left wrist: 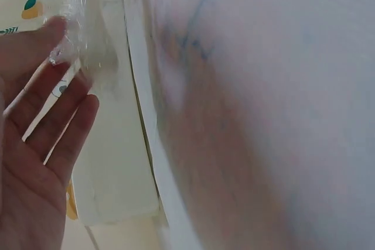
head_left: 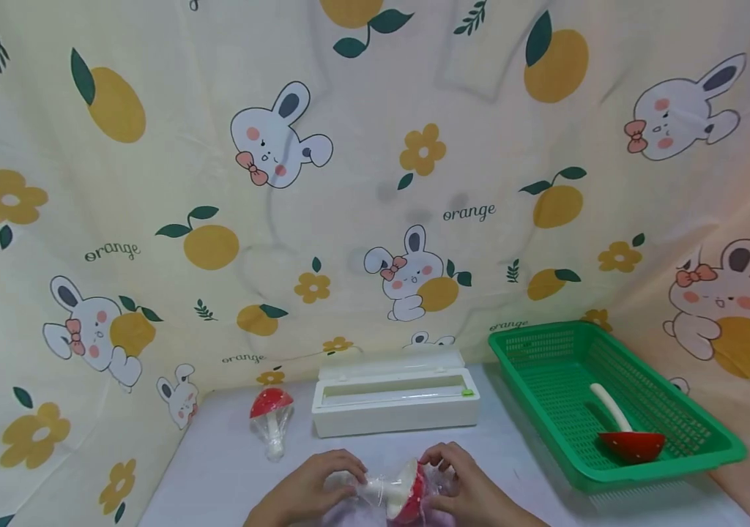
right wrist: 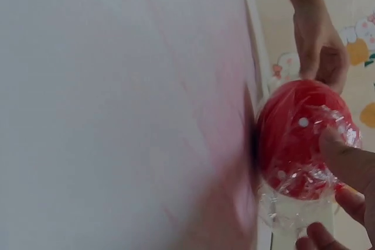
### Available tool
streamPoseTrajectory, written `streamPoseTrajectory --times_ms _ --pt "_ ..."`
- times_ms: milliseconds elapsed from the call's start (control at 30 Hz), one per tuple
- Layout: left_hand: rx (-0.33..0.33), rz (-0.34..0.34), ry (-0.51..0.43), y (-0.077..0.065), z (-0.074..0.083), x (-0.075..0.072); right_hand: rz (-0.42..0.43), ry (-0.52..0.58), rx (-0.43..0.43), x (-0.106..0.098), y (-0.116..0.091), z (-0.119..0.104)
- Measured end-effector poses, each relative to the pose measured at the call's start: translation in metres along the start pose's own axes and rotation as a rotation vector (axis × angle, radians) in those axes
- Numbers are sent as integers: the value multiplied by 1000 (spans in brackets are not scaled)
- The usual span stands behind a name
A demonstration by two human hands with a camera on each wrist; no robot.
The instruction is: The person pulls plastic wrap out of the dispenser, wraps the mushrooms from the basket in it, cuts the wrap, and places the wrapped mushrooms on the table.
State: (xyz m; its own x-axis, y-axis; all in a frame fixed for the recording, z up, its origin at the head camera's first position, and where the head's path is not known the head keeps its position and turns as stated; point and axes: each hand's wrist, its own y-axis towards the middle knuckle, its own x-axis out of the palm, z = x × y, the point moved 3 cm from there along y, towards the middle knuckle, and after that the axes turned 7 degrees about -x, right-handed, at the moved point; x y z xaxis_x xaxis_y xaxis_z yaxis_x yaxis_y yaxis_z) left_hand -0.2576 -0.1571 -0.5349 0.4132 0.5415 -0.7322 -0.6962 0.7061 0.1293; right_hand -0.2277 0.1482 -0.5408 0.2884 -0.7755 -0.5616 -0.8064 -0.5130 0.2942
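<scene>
Between my hands, low in the head view, is a toy mushroom (head_left: 412, 496) with a red, white-dotted cap and a white stem, lying sideways in clear plastic film (left wrist: 75, 27). My left hand (head_left: 314, 483) pinches the film at the stem end between thumb and fingers. At the cap end my right hand (head_left: 470, 492) holds the mushroom, its thumb pressed on the wrapped red cap (right wrist: 293, 139) in the right wrist view. Film bunches loosely around the cap and between the right fingers.
A film-wrapped mushroom (head_left: 272, 416) lies at the back left. Behind my hands stands a white film dispenser box (head_left: 395, 421) with its lid raised. The green basket (head_left: 540, 417) at right holds an unwrapped red mushroom (head_left: 632, 445), stem up. A patterned curtain (head_left: 348, 219) hangs behind the white table (head_left: 210, 468).
</scene>
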Motion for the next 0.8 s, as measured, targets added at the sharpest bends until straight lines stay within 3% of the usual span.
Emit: streamPoseTrajectory --times_ms 100,233,400,567,667,800 --pt "-14 11 -12 6 -2 2 0 14 94 1 6 0" --pt "-100 5 -6 11 -3 5 5 91 116 3 13 -2" --pt "-55 33 54 16 0 8 94 113 102 3 19 -3" --pt "-53 55 36 20 1 12 221 54 61 1 23 -2" --pt "-93 69 34 22 2 13 284 8 23 2 25 -2" --pt "-216 67 37 25 4 15 329 -48 5 3 28 -4"
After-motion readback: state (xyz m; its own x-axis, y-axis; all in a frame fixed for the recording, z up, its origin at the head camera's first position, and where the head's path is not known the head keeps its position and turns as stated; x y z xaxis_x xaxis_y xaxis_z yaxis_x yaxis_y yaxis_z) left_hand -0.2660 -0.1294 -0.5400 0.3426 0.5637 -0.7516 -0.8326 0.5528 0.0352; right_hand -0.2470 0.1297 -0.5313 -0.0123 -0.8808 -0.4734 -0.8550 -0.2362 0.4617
